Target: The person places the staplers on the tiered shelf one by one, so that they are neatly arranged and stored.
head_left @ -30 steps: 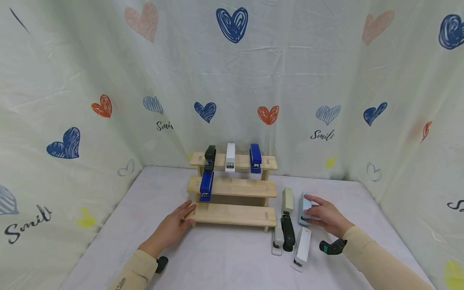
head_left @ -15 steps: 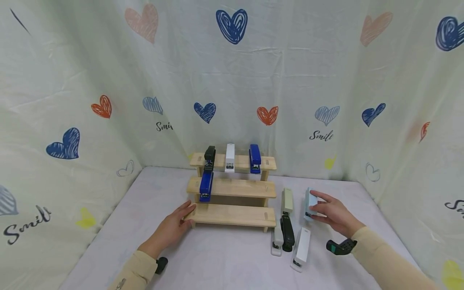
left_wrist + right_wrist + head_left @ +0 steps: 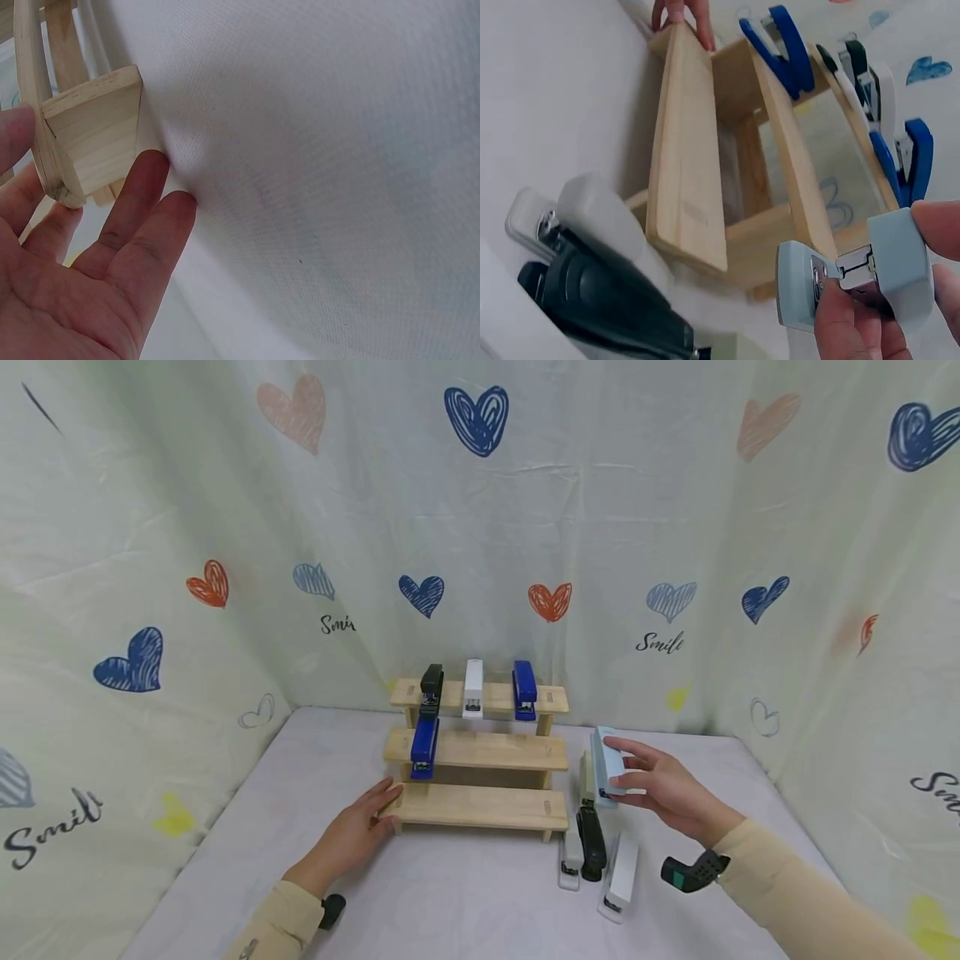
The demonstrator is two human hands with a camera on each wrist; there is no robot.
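Note:
My right hand [image 3: 675,787] grips a light blue stapler [image 3: 606,764], raised beside the right end of a three-step wooden shelf [image 3: 480,806]. In the right wrist view, thumb and fingers hold this stapler [image 3: 904,262], its metal magazine facing the camera. My left hand [image 3: 356,831] holds the left end of the lowest step; in the left wrist view the thumb and fingers lie on either side of the board [image 3: 34,97]. Below the right hand lie a pale green stapler [image 3: 587,777], partly covered, a black stapler [image 3: 592,843] and two white staplers, one nearer [image 3: 621,872].
The top step carries a black stapler [image 3: 431,689], a white stapler [image 3: 473,687] and a blue stapler [image 3: 524,689]. Another blue stapler [image 3: 424,747] stands on the middle step's left end. A heart-printed curtain [image 3: 480,527] encloses the white tabletop [image 3: 465,902] behind and at the sides.
My right hand has picked the light blue stapler up from the table, moving it first rightward, then up and left toward the shelf. The left hand has stayed on the shelf's end.

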